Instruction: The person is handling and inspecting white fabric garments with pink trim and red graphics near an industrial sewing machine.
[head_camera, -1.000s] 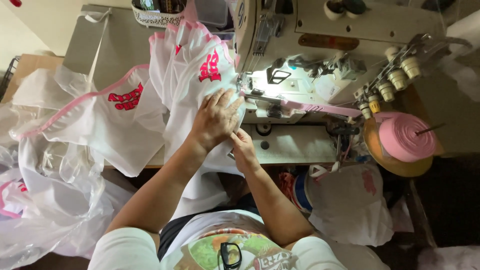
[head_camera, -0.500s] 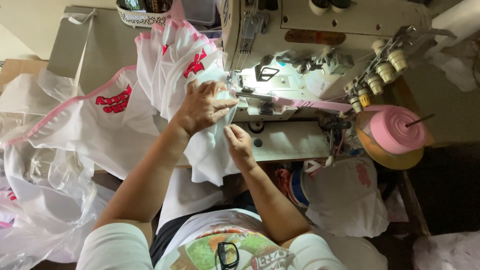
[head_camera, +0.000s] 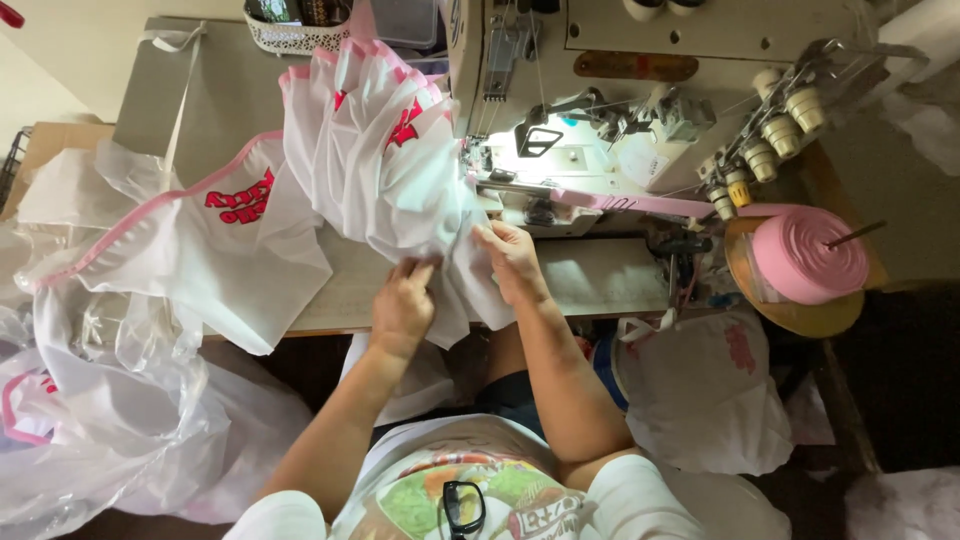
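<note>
— Where were your hands at that moment, and what had they got hold of?

— Both were on the white fabric piece (head_camera: 400, 200), at its near edge where it hung over the front of the sewing table (head_camera: 590, 285). My left hand (head_camera: 403, 305) had its fingers curled down, pinching a fold of the cloth. My right hand (head_camera: 513, 262) sat just to the right of it, fingers bent and pressing the same edge, with the fingertips pointing left toward the other hand.

— Why so close together?

— As I judge it, the thin cloth was slippery, so I gripped it from both sides to keep that one stretch of edge taut and lined up.

— And the rest of the fabric?

— It was bunched up in a heap on the far side of my hands, just left of the sewing machine (head_camera: 620, 110), its pink-trimmed edge and red print showing. Piled there, it stayed beside the needle area rather than sliding off the table.

— What was on the right?

— A pink binding tape (head_camera: 640, 203) ran from the lit part of the machine out to a pink roll (head_camera: 808, 256) on a round stand at the right end, so the trim could feed straight across. More white pieces with pink trim (head_camera: 170, 240) lay spread to the left, and clear plastic bags (head_camera: 120, 420) hung below them.
</note>
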